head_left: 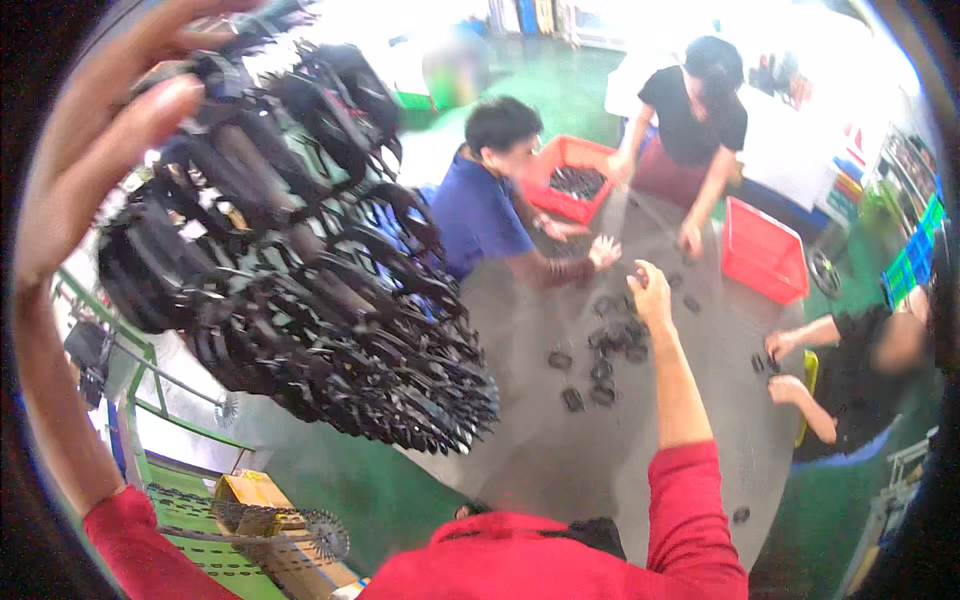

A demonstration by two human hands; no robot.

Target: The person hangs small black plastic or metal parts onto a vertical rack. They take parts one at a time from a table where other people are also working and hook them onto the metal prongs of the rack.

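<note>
My left hand is raised at the upper left, its fingers stretched out beside a large hanging cluster of black plastic parts. The ends of some fingers lie against the bright upper edge, so any contact there is unclear. The parts hang in many dense rows and look like small curved frames. Over the grey table, my right hand is held up with fingers loosely bent and apart, nothing visible in them. Just below and left of it lies a loose pile of black ring-shaped parts.
Across the table are a person in blue and one in black; another handles small black parts at the right. A red bin holds black parts; a second red bin stands right. Cardboard boxes sit lower left.
</note>
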